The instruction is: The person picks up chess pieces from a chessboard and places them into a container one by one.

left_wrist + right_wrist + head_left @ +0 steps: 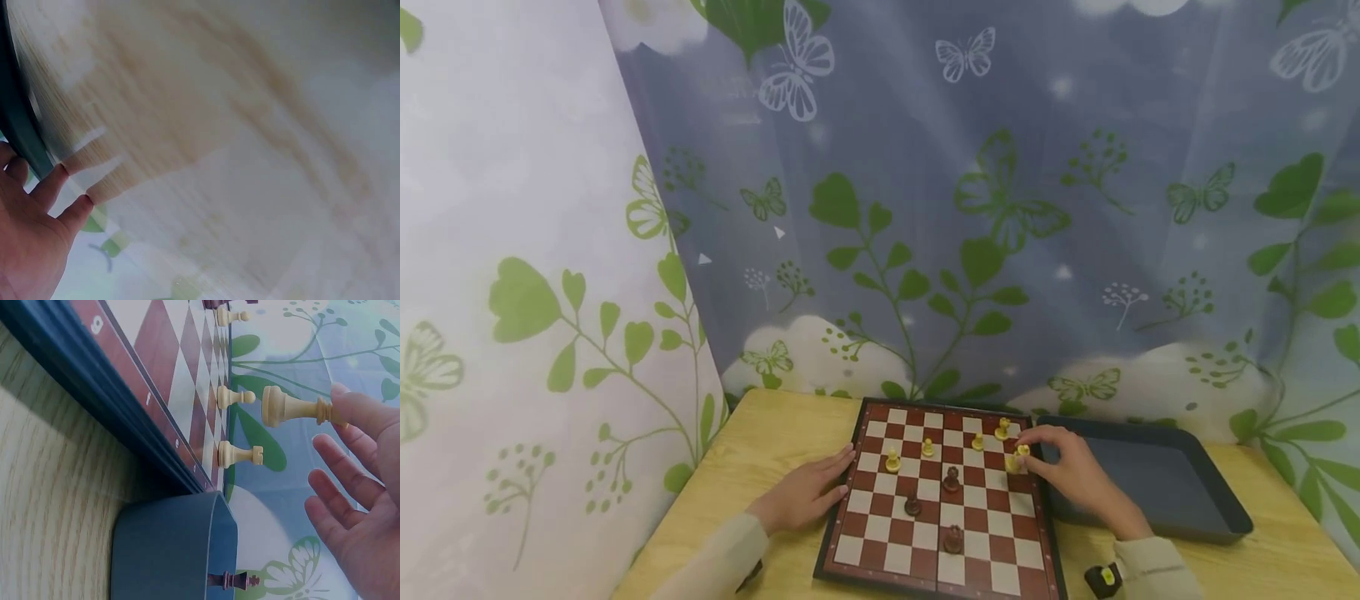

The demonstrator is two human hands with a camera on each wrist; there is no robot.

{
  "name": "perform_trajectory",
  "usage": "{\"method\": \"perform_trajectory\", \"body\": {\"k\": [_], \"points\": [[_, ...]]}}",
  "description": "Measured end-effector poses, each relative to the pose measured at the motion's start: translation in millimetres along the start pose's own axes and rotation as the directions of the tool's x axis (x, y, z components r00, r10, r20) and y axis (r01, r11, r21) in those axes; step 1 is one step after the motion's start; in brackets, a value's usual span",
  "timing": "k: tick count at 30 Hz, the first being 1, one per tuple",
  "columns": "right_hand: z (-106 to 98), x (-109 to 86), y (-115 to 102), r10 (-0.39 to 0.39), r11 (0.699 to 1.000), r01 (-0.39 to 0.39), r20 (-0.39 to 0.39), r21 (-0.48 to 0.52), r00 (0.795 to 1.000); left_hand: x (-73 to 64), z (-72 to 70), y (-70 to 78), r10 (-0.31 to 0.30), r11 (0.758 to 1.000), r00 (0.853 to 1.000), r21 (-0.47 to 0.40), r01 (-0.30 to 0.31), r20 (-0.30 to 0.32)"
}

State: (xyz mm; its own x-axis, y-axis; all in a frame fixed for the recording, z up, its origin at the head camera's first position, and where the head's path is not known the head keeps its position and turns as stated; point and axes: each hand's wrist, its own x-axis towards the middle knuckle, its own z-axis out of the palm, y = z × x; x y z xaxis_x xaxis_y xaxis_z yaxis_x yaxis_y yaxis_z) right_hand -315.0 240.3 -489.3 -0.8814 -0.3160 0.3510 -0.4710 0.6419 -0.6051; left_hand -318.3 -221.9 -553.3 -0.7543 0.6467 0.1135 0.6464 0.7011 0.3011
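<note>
A chessboard (936,575) with red-brown and cream squares lies on the wooden table. My right hand (1071,471) pinches a cream chess piece (284,406) by its top, over the board's right side; the fingers hide its head. In the right wrist view its wide base hangs clear of the board. Close by stand a cream rook (240,454) and a cream pawn (234,397). My left hand (801,493) rests at the board's left edge, fingers extended and holding nothing. Dark pieces, including one near the middle (952,479), stand on the board.
Right of the board is a dark grey tray (1213,492), and a dark king (231,580) shows inside it in the right wrist view. More cream pieces, such as a pawn (928,448), stand toward the board's far side. A patterned curtain (880,250) hangs behind the table.
</note>
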Motion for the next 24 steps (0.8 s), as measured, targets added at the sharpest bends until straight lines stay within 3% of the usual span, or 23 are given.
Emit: {"method": "perform_trajectory", "body": {"k": [11,24], "points": [[-6.4,-5.4,0.0,0.004,1.0,-0.004,-0.003,-0.012,1.0,0.1,-3.3,3.1,0.027,0.999,1.0,0.018,-0.027,-0.014],[-14.4,-12.6,6.7,0.066,0.989,-0.066,0.006,0.132,0.998,0.7,2.4,0.1,0.033,0.999,0.999,0.041,-0.031,-0.04]]}}
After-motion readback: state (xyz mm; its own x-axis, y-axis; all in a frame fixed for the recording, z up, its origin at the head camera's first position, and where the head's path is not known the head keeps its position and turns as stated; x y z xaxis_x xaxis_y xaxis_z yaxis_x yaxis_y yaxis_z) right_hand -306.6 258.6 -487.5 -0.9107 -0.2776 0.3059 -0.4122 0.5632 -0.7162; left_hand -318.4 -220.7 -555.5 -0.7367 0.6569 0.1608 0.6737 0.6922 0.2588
